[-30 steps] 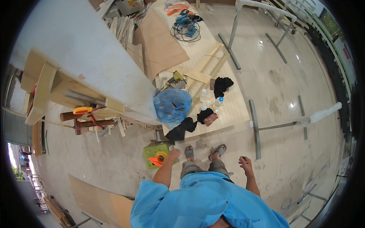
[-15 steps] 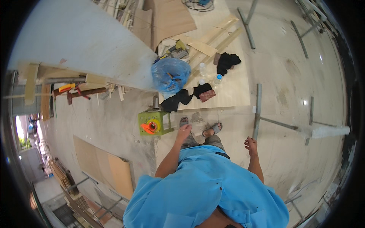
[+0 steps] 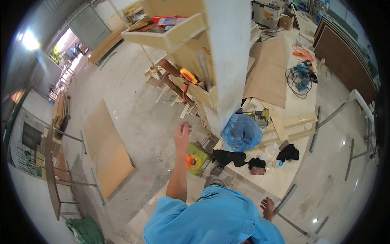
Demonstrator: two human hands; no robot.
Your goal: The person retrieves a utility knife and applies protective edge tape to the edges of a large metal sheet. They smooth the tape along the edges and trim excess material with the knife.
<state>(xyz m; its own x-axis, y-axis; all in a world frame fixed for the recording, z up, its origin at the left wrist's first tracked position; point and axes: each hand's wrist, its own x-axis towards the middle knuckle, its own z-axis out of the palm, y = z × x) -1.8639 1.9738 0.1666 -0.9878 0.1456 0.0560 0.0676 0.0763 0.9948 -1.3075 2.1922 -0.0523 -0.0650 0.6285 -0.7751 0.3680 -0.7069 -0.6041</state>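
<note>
I stand on a concrete workshop floor in a blue shirt. My left hand (image 3: 182, 134) is raised in front of me with loosely curled fingers and nothing in it, above a green box-shaped tool with an orange reel (image 3: 195, 160) on the floor. My right hand (image 3: 267, 207) hangs low at my side, fingers spread, empty, near a metal bar. A blue plastic bag (image 3: 242, 132) lies at the foot of a pale concrete pillar (image 3: 229, 61).
Wooden shelves (image 3: 170, 34) with hand tools hang on the pillar. A low white board (image 3: 284, 162) carries black cloths, bottles, a power tool and cables. Plywood sheets (image 3: 106, 150) lie on the left floor. Metal frames (image 3: 333, 118) stand at right. A green cloth (image 3: 86, 229) lies at lower left.
The view has swung to the left and the pillar now stands ahead. My left hand has risen from beside my legs to arm's length in front; my right hand has dropped lower.
</note>
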